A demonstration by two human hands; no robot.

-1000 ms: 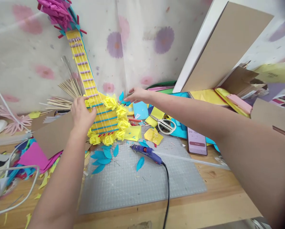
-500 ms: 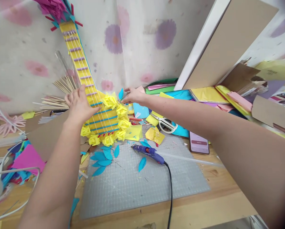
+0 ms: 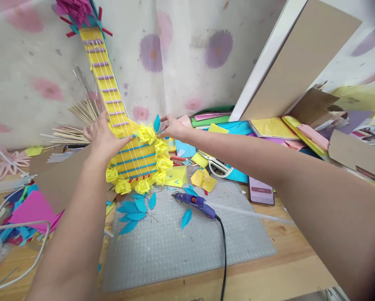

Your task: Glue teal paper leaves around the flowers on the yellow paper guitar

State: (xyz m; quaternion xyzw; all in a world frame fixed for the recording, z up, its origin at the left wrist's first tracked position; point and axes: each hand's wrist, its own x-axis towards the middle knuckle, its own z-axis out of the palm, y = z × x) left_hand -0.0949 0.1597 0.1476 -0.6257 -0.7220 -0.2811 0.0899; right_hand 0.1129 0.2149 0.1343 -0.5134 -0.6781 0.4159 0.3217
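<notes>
Right up close, a black cord (image 3: 225,259) drops over the near edge of the wooden surface (image 3: 281,267). Follow it up the grey cutting mat (image 3: 174,251) and there's the purple glue gun (image 3: 201,205), lying on its side, nozzle to the left, a clear stick (image 3: 250,212) poking out of its back end. One loose blue leaf (image 3: 186,218) lies just below it, while a cluster of blue leaves (image 3: 133,212) is heaped on the left, below the guitar.

And here's the yellow guitar (image 3: 136,154), standing at the mat's far edge, its neck tilted up and left, yellow paper flowers (image 3: 162,165) around the rim. The left hand (image 3: 100,136) has it by the left side, grip closed over the edge, thumb laid across the front. Over on the other side, the right hand (image 3: 171,126) has its fingers bent in at the upper rim, right beside an upright blue leaf (image 3: 156,123); whether that grip is pinching the leaf or only touching, you can't tell.

To the right, a phone (image 3: 261,192) and scissors (image 3: 220,166). Behind the left hand, thin wooden sticks (image 3: 70,136) fan out; at the very back, a flower-printed sheet (image 3: 187,54).
</notes>
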